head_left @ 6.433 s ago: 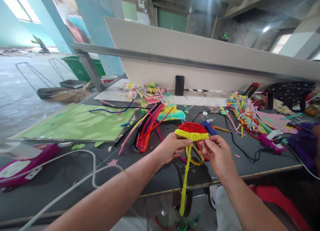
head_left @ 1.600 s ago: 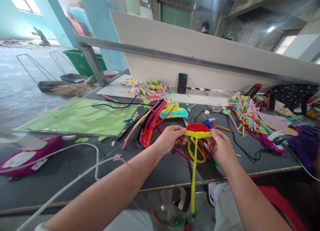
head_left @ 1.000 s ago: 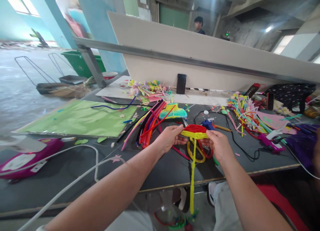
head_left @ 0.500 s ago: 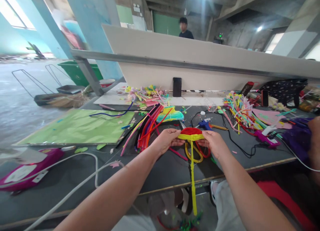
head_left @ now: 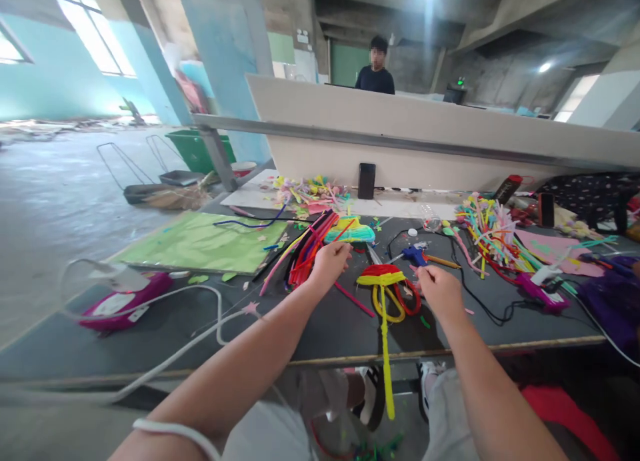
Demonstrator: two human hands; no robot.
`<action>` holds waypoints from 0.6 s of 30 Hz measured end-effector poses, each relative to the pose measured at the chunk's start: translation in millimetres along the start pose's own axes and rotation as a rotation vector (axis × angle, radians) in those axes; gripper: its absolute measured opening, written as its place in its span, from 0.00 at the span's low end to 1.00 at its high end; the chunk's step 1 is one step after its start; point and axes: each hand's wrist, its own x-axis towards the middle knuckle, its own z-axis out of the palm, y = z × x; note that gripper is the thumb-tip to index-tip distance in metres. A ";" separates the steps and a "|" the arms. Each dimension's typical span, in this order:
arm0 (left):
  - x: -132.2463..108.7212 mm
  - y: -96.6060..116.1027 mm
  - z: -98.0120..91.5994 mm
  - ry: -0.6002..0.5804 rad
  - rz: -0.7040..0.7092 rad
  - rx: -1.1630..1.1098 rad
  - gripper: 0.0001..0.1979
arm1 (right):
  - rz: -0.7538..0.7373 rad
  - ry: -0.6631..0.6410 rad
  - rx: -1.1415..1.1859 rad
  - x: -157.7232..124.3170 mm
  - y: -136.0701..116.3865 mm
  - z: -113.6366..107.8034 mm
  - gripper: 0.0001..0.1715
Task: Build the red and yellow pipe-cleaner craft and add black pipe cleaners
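Observation:
A red and yellow fan-shaped piece of fuzzy pipe cleaners (head_left: 381,274) lies on the table between my hands. Its long yellow stem drops past the table's front edge. To its left, my left hand (head_left: 330,264) has its fingers closed at the bundle of coloured pipe cleaners (head_left: 300,264); what they hold, if anything, is hidden. My right hand (head_left: 441,291), also with curled fingers, is just below a blue glue gun (head_left: 415,253), and I cannot make out anything in it. Yellow and red pipe cleaner loops (head_left: 393,309) sit under the fan-shaped piece.
Behind my left hand lies a yellow and turquoise fuzzy piece (head_left: 353,230). A green sheet (head_left: 200,244) covers the table's left. Magenta power strips (head_left: 125,304) with white cables stand at both sides. A phone (head_left: 367,181) leans on the white panel; a person (head_left: 376,74) is beyond it.
Both hands have let go of the red and yellow piece and moved apart, left hand toward the pipe cleaner bundle, right hand slightly right. The camera view has shifted left.

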 end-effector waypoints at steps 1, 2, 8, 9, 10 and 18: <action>-0.2 6.3 -2.6 0.004 0.007 -0.015 0.16 | -0.019 -0.021 -0.020 -3.5 -2.3 -1.1 0.20; -0.7 14.2 -6.5 0.004 0.029 -0.028 0.15 | -0.032 -0.041 -0.023 -6.3 -3.9 -2.2 0.21; -7.6 72.4 -57.3 0.125 0.210 -0.028 0.16 | 0.058 -0.070 0.137 -7.0 -5.0 -11.3 0.22; -7.9 79.1 -68.6 0.192 0.243 0.022 0.16 | 0.060 -0.063 0.159 -6.7 -5.2 -12.3 0.22; -7.5 84.0 -80.3 0.254 0.281 0.087 0.15 | 0.054 -0.059 0.174 -6.7 -5.7 -12.8 0.22; 23.9 59.7 -170.1 0.624 0.143 0.587 0.20 | 0.070 -0.047 0.273 -9.3 -10.0 -4.9 0.24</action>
